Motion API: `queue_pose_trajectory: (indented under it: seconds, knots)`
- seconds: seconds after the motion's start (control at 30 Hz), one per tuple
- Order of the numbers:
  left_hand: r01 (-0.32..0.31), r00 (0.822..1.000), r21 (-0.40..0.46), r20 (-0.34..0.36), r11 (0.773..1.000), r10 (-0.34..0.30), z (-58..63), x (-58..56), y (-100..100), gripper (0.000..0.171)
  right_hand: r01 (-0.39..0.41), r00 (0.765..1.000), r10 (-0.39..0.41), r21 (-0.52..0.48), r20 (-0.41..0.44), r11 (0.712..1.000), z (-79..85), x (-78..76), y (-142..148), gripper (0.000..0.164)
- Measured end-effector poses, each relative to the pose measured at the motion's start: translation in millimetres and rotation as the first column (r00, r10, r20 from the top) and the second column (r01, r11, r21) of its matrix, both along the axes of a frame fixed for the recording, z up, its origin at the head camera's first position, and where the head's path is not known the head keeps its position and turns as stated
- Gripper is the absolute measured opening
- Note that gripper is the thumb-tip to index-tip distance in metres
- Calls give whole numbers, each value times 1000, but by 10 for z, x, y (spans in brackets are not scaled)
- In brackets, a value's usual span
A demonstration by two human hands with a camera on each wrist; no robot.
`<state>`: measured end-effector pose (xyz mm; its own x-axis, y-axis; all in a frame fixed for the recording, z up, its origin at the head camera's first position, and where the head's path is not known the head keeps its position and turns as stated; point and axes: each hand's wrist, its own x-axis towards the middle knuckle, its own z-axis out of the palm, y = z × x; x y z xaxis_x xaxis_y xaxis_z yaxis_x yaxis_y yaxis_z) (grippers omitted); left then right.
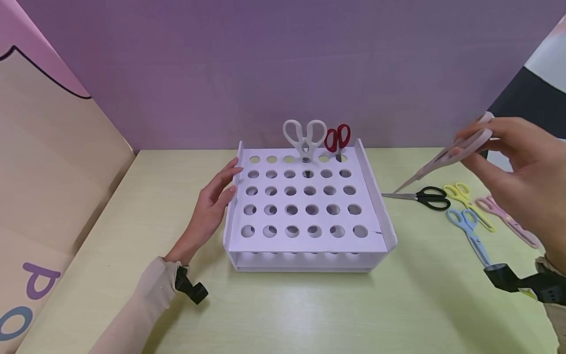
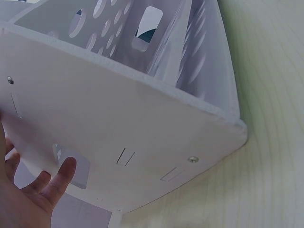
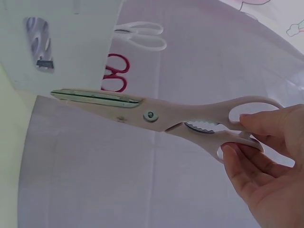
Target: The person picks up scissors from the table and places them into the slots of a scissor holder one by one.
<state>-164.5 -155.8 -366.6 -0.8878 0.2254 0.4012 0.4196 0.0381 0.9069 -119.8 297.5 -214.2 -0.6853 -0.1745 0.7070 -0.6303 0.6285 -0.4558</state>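
My left hand (image 1: 210, 204) rests against the left side of a white rack (image 1: 302, 244) with rows of round holes. In the left wrist view its fingertips touch the side panel (image 2: 118, 118) beside a cut-out. At the right, my right hand (image 1: 526, 167) pinches pale pink kitchen scissors (image 1: 428, 166) by the handles. They are raised, blades angled down toward the rack; the right wrist view shows the blades (image 3: 102, 108) together, with a light green strip. White-handled scissors (image 1: 305, 146) and red-handled scissors (image 1: 338, 142) stand upright in the rack's back row.
Right of the rack lie black-handled scissors (image 1: 422, 197), yellow scissors (image 1: 464, 200), blue scissors (image 1: 469, 229) and pink scissors (image 1: 504, 215). The black pair's blade points at the rack's right side. A purple backdrop (image 1: 199, 88) rises behind the table (image 1: 300, 314).
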Motion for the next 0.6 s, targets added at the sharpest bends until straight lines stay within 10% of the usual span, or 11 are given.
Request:
queue_pose_trajectory:
  seconds: [0.6]
  knots:
    - [-2, 1000, -7, 3, 1000, 2, 11, 12, -2, 38, -40, 990, 40, 3, -138, 999, 275, 79, -210, 27]
